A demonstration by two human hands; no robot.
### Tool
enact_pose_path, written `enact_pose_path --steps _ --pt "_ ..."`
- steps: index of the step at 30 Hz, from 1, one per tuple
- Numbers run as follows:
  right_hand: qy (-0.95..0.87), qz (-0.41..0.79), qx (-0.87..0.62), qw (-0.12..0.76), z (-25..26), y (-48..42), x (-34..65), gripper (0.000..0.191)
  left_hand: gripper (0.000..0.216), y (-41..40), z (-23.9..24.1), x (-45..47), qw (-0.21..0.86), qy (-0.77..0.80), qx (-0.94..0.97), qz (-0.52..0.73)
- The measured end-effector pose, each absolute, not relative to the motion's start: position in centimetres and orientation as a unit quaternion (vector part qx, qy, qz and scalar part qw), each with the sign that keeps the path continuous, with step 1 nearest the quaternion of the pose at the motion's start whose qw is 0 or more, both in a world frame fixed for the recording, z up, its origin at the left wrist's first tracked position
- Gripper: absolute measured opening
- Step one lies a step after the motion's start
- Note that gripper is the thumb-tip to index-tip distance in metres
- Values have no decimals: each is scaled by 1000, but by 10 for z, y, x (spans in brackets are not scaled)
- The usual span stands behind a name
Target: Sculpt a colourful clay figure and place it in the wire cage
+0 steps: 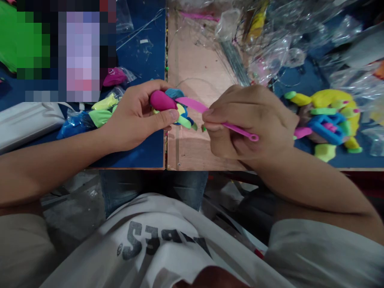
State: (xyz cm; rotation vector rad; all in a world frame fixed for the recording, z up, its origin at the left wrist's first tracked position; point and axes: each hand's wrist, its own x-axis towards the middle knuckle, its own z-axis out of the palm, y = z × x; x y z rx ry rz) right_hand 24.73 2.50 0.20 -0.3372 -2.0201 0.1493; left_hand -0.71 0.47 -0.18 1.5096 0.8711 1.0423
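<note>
My left hand [136, 116] is closed around a small bundle of coloured balloons [172, 106], with a magenta one on top and blue, yellow and green ones beneath. My right hand [249, 122] pinches a thin pink plastic tool [237, 129] whose flat end reaches into the bundle and whose ringed end sticks out to the right. Both hands hover over the seam between a blue mat [141, 52] and a bare wooden board [195, 72].
Loose green, yellow and blue balloons [99, 114] lie left of my left hand. A pile of finished yellow, blue and green pieces [330, 118] sits at the right. Crumpled clear plastic bags [276, 36] crowd the back. A white object [27, 122] lies at far left.
</note>
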Motion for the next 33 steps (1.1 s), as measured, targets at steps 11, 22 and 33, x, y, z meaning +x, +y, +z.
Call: enact_pose_path --steps 11,22,33 --pt "-811 -15 -151 565 4 31 239 30 51 5 -9 -10 518 354 634 452" --pt "-854 17 -122 506 8 26 244 19 44 1 6 -3 548 385 601 437" --pt "-836 -52 -92 538 6 33 244 18 44 1 6 -2 560 400 570 448"
